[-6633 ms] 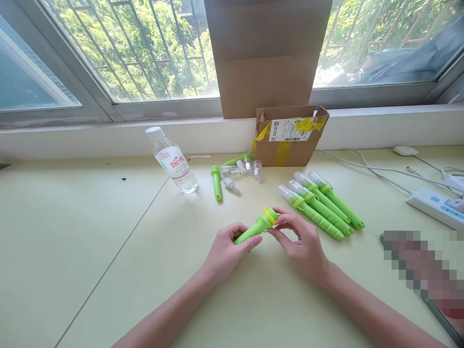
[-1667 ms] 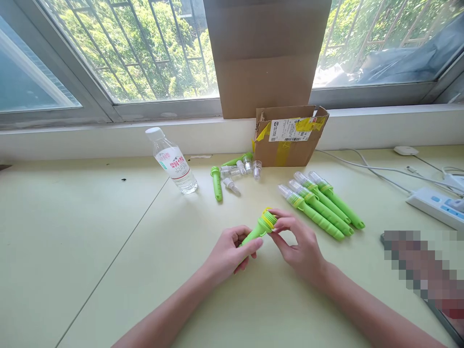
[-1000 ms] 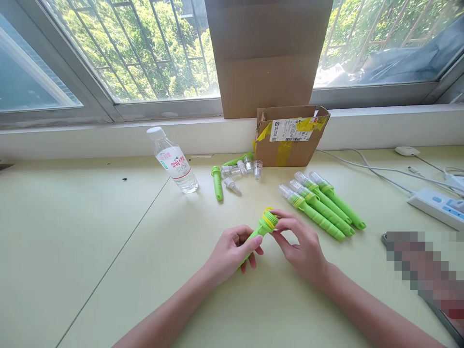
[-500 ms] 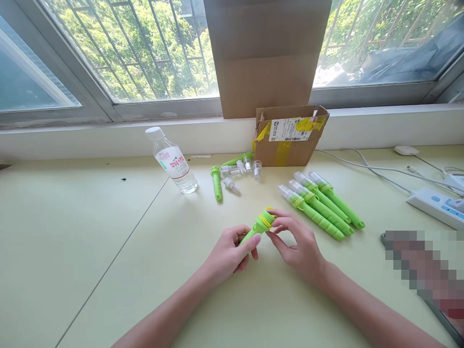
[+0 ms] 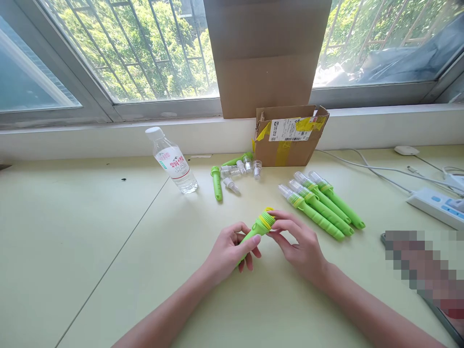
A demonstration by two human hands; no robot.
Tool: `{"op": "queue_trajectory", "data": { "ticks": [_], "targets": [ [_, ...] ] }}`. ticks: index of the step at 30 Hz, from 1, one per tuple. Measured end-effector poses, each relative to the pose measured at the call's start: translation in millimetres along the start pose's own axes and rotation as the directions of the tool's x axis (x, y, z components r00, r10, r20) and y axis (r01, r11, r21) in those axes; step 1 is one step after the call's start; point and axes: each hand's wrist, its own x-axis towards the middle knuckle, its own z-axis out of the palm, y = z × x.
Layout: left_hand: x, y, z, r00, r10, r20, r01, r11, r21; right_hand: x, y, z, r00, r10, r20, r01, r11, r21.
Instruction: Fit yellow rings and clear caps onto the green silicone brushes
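Head view: both hands on one green tube, mid-bench.
Left hand [image 5: 226, 251] grip wrapped around green tube [image 5: 253, 232]; right hand [image 5: 300, 244] grip pinching its yellow ring [image 5: 267, 221]. Three finished tubes [image 5: 321, 205] lie just right; bottle [image 5: 173, 161] far left.

On the tabletop [image 5: 90, 232], the handle [image 5: 259, 227] lies between the left hand [image 5: 226, 251] and right hand [image 5: 300, 246]. Three more handles [image 5: 322, 205] lie to its right, a bottle [image 5: 173, 162] behind to the left, and a box [image 5: 288, 135] behind against the sill, loose caps [image 5: 241, 171] before it.
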Motion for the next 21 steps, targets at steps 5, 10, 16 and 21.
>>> {"op": "queue_trajectory", "data": {
  "ticks": [5,10,16,21],
  "targets": [
    [0.6,2.2,-0.4,0.999,0.032,0.004,-0.031,0.999,-0.009,1.0,-1.1,1.1,1.000,0.018,0.002,-0.018,0.999,0.051],
    [0.9,2.6,-0.3,0.999,0.037,0.011,-0.037,0.999,-0.026,1.5,-2.6,1.5,0.999,0.046,-0.003,-0.045,0.996,0.077],
    [-0.4,4.7,0.3,0.998,0.053,0.024,-0.053,0.998,-0.022,3.5,-4.6,-0.2,0.999,0.032,-0.022,-0.031,0.999,0.041],
    [-0.6,5.2,-1.7,0.998,0.024,0.059,-0.021,0.999,-0.047,3.0,-5.1,-0.1,0.999,0.047,0.006,-0.047,0.996,0.073]
  ]
}}
